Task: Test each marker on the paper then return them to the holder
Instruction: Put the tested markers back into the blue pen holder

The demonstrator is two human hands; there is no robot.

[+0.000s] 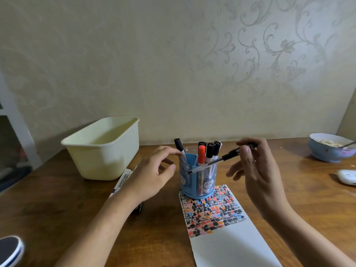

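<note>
A blue holder (198,180) stands on the far end of the white paper (229,241), whose upper part is covered in coloured test marks. Several markers stand in the holder: black-capped ones (210,151) and a red-capped one (201,155). My right hand (254,170) pinches a clear pen with a black grip (217,160), held slanted across the holder's top with its tip pointing left. My left hand (154,174) hovers just left of the holder, its fingertips touching a leaning black-capped marker (180,149).
Two white markers (122,183) lie on the wooden table (57,205) partly under my left forearm. A cream plastic tub (104,149) stands at the back left. A blue bowl with a spoon (330,147) and a white object (347,176) sit at the right.
</note>
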